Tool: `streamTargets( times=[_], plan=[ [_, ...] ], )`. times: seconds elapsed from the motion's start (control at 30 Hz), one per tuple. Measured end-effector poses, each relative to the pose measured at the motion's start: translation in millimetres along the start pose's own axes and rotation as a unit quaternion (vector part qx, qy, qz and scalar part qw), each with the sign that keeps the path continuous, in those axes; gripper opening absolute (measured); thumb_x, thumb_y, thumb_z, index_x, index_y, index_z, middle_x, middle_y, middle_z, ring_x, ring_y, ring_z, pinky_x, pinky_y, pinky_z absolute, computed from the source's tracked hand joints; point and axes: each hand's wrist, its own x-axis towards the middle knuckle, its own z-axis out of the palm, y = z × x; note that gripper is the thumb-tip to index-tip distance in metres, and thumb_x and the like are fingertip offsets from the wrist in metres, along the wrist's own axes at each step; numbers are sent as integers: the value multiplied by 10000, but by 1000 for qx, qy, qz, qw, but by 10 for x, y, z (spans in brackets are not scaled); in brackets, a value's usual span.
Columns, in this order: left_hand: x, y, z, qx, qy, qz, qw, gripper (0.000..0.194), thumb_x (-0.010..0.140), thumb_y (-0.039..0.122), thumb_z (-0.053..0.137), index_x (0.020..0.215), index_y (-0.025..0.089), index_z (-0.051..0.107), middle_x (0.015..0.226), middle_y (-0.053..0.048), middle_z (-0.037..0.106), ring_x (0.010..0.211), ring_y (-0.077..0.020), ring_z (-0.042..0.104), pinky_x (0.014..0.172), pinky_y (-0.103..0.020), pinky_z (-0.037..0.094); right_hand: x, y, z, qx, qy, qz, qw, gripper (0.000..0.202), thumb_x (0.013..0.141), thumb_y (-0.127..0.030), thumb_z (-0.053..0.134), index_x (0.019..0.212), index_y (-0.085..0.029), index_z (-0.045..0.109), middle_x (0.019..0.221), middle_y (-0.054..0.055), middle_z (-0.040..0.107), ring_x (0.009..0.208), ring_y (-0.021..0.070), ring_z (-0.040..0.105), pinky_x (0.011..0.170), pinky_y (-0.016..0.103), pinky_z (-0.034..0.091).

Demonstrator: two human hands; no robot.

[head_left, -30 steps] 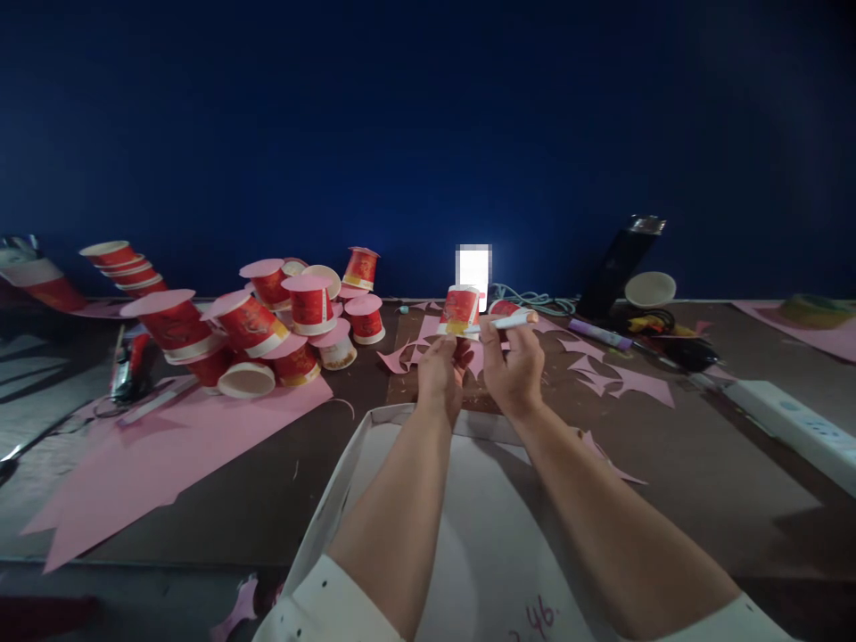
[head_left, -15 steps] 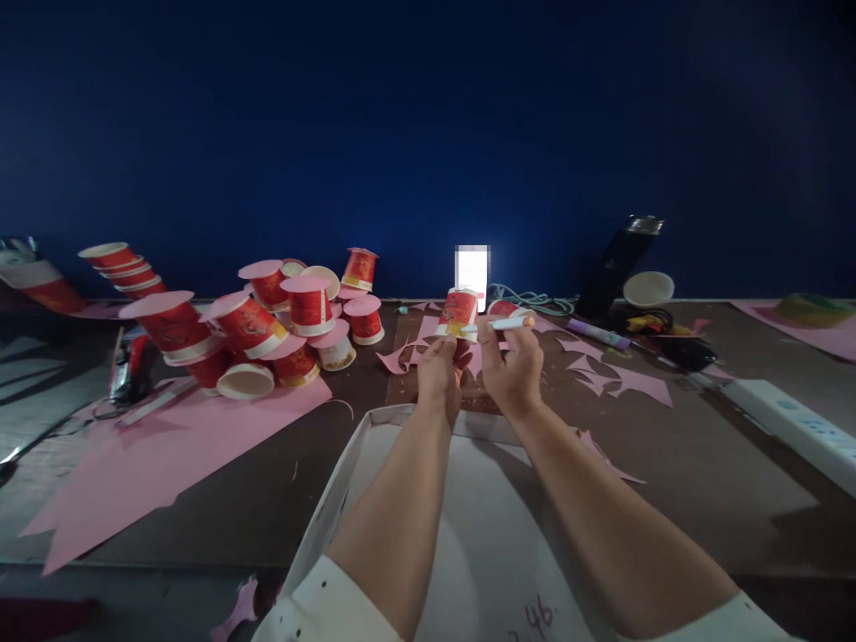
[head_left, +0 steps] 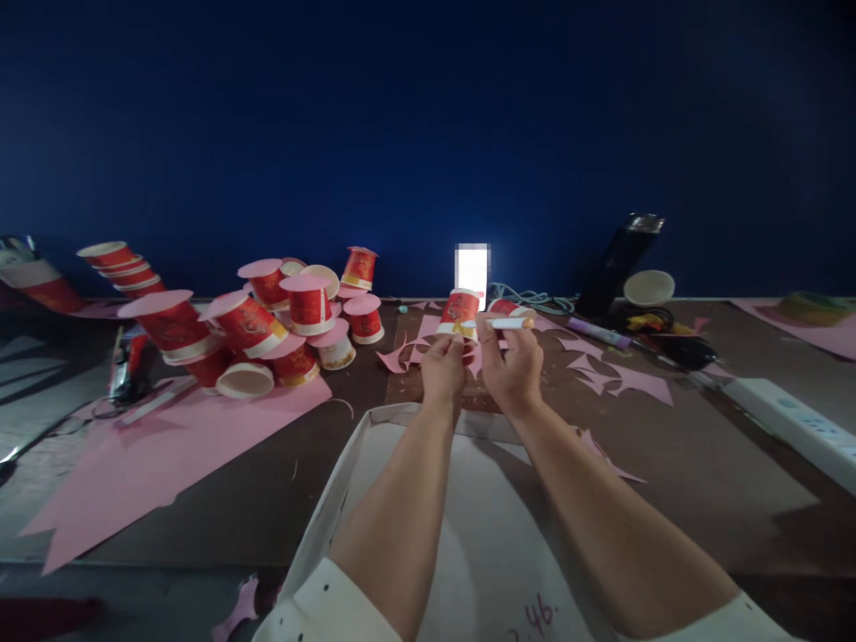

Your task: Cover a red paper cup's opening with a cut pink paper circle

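My left hand (head_left: 444, 367) pinches a red paper cup (head_left: 460, 309) by its pale lower rim, holding it just above the paper scraps. To the right of the cup, the fingers of my right hand (head_left: 514, 367) are closed round a slim white pen (head_left: 508, 323) with an orange end. The pen lies almost level, its far end pointing toward the cup. Whether its tip touches the cup I cannot tell. Behind my right hand lies another red paper cup (head_left: 509, 308), partly hidden. Pink paper scraps (head_left: 638, 382) are scattered around both hands.
Several red cups (head_left: 308, 308) topped with pink paper discs are heaped at left, beside a large pink sheet (head_left: 193, 446). A white box lid (head_left: 461, 535) lies beneath my forearms. A lit phone (head_left: 473, 267), dark flask (head_left: 615, 263) and power strip (head_left: 795, 428) stand farther out.
The cup has turned slightly in my left hand, which has shifted a little to the right. Less of the pen's cup-side end shows now, and its slant has changed slightly.
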Motion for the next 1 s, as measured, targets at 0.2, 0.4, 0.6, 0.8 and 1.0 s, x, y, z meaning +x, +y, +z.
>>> streamTargets(
  times=[0.2,0.4,0.6,0.8,1.0],
  plan=[
    [-15,27,3,71,2,34,997,162,749,220,601,603,152,624,578,-3,573,539,-92,517,571,-217,442,-6,-2,5,1,11,3,1000,230,899,-350,482,845,-196,644,817,55,687,726,171,606,709,316,442],
    [-43,50,-1,118,-11,57,991,170,757,218,573,603,167,622,586,0,567,561,-104,524,568,-214,436,-4,-2,5,-4,15,12,1000,243,894,-369,480,821,-190,627,746,48,657,713,177,597,712,326,444],
    [-46,39,-3,150,-3,71,986,196,764,228,550,588,168,610,589,-5,568,557,-111,529,578,-228,450,2,6,6,-8,9,3,1000,252,899,-366,475,831,-182,633,767,62,663,713,177,602,712,326,445],
    [-28,10,-16,151,-10,74,986,196,760,263,546,598,169,603,586,2,562,566,-114,539,595,-239,457,7,22,12,-10,11,-3,1000,237,898,-348,482,844,-180,641,792,63,682,745,180,614,735,329,449],
    [-38,41,-17,180,-5,79,981,197,761,257,530,601,162,595,595,-1,573,576,-118,546,609,-247,466,9,22,12,-13,17,-9,1000,239,902,-341,474,853,-180,644,805,70,680,789,197,617,753,340,445]
  ],
)
